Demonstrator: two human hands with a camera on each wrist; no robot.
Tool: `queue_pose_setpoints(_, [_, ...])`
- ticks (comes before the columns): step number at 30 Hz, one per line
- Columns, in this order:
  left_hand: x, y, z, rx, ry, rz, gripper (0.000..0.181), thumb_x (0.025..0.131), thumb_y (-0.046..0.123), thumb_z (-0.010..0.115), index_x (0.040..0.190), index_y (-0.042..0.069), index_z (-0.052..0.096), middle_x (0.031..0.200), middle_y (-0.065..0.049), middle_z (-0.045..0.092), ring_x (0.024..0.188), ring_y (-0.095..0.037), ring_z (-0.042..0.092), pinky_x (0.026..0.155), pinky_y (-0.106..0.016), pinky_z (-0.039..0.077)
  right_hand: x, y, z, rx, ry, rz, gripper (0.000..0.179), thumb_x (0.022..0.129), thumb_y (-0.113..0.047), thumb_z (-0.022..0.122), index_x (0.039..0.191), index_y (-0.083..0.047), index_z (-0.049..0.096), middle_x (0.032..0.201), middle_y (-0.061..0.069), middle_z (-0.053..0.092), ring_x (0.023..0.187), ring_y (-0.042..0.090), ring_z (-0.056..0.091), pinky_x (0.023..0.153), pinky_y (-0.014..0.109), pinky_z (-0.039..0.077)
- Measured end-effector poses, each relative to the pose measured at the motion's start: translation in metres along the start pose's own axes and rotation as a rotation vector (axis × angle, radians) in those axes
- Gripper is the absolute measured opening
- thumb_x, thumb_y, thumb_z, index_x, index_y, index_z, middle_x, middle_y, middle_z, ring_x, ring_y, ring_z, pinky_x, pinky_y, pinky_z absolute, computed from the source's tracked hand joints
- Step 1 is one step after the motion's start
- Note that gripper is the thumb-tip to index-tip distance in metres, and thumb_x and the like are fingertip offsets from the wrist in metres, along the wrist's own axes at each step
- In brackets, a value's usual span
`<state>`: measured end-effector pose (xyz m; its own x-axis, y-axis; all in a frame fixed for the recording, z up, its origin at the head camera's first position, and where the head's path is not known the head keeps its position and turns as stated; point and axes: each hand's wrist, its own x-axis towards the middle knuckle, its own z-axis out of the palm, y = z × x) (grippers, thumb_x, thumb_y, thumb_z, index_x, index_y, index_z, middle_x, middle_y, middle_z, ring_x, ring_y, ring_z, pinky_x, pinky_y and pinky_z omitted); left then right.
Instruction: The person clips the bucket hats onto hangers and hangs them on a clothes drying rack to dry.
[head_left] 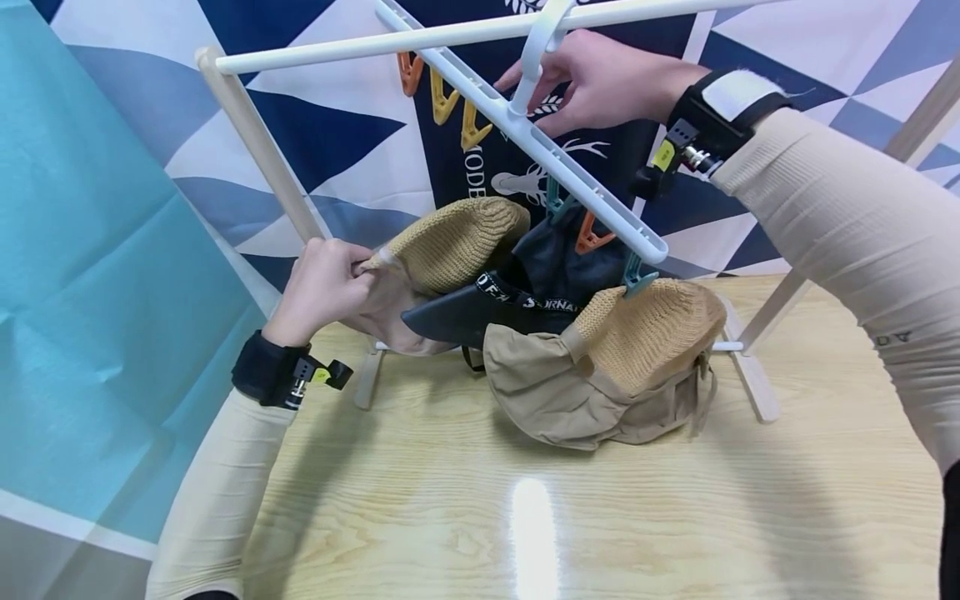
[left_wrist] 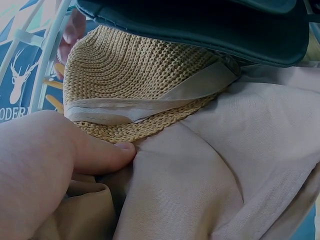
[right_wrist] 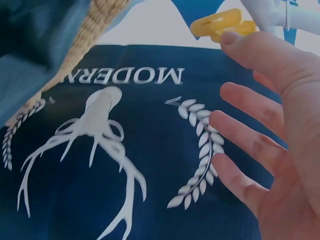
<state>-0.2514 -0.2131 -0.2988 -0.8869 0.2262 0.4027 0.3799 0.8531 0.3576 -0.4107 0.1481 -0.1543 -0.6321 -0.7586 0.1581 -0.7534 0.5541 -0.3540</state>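
My left hand (head_left: 322,279) pinches the edge of a straw-coloured knitted sun hat (head_left: 465,242) with a pinkish-beige fabric brim; in the left wrist view the thumb lies on the fabric (left_wrist: 175,190) beside the knitted crown (left_wrist: 140,65). My right hand (head_left: 592,79) is by the hook of a pale clip hanger (head_left: 577,179), fingers spread apart. In the right wrist view its thumb is close to a yellow clip (right_wrist: 220,25); contact is unclear. A navy hat (head_left: 495,308) with a lettered band and a tan sun hat (head_left: 637,342) hang from the hanger's other end.
The hanger hooks over a white rail (head_left: 360,52) on a wooden stand (head_left: 262,150). Orange (head_left: 409,73) and yellow clips (head_left: 474,132) dangle at its far end; a teal clip (head_left: 637,277) grips the tan hat. Below lies a wood-grain table (head_left: 420,500).
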Motion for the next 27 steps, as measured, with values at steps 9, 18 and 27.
queue_pose_setpoints(9, [-0.002,0.001,0.002,0.001,-0.02,-0.009,0.044,0.096,0.0,0.059,0.058,0.016,0.045,0.057,0.009,0.026,0.055,-0.012,0.026,0.054,-0.026,0.02,0.014,-0.017,0.009,0.029,-0.042,-0.03,0.059,0.106,-0.015,0.08,0.161,-0.01,0.06,0.148,0.016,0.063,0.137,0.033,0.056,0.127,0.062,0.044])
queue_pose_setpoints(18, [-0.002,0.001,0.003,0.002,-0.021,0.002,0.044,0.095,0.0,0.059,0.058,0.017,0.043,0.057,0.009,0.026,0.055,-0.012,0.025,0.054,-0.026,0.019,0.021,-0.018,0.017,-0.003,-0.053,-0.098,0.038,0.108,-0.02,0.077,0.143,-0.009,0.067,0.134,0.008,0.063,0.124,0.02,0.054,0.108,0.042,0.041])
queue_pose_setpoints(27, [-0.004,0.002,0.003,0.01,-0.02,0.002,0.041,0.095,0.0,0.059,0.058,0.015,0.049,0.056,0.009,0.027,0.053,-0.012,0.026,0.052,-0.026,0.02,0.019,-0.019,0.014,0.125,-0.157,-0.022,0.045,0.11,-0.015,0.073,0.153,-0.013,0.058,0.152,0.009,0.059,0.141,0.025,0.064,0.122,0.054,0.049])
